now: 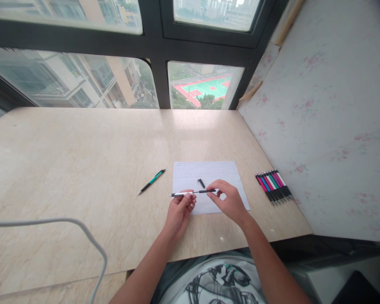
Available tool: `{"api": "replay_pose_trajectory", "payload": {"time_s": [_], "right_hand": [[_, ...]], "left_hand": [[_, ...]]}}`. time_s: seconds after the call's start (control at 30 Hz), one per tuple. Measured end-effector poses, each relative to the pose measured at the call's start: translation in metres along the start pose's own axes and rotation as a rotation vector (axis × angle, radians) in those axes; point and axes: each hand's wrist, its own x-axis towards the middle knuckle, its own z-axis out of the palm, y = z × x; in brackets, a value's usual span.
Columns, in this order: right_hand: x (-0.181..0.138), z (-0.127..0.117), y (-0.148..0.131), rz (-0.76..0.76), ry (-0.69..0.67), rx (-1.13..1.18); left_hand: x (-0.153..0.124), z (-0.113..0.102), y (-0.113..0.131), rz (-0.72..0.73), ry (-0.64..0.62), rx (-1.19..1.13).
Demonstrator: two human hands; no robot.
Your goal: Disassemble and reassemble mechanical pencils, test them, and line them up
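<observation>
My left hand [180, 211] pinches the white barrel [178, 194] of a pen, held level over the paper with its clip end to the left. My right hand [229, 199] grips the black grip section [203, 191] between thumb and fingers. A thin dark refill bridges the gap between the two pen parts. Beneath lies a sheet of paper [205, 169] with rows of faint writing. On it, just beyond the pen, rests a small black pen cap [201, 183]. Left of the sheet a green and black pen [152, 181] lies at a slant.
At the right, by the flowered wall [329, 139], several colourful pens [274, 185] lie side by side in a row. A grey cable [66, 220] loops across the lower left of the stone-patterned counter [82, 160]. A dark-framed window [156, 80] borders the far edge.
</observation>
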Motion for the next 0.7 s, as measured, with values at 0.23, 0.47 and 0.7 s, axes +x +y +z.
{"api": "replay_pose_trajectory", "payload": {"time_s": [0.23,0.47,0.7], "right_hand": [[-0.003,-0.017,0.017,0.072,0.067,-0.062],[-0.001,-0.004,0.05,0.193,0.19,-0.205],[0.012,0.03,0.053,0.271,0.215,-0.45]], "left_hand": [[0.005,-0.005,0.004,0.011,0.012,-0.122],[0.004,-0.004,0.004,0.028,0.019,-0.123],[0.002,-0.002,0.002,0.015,0.019,-0.065]]}}
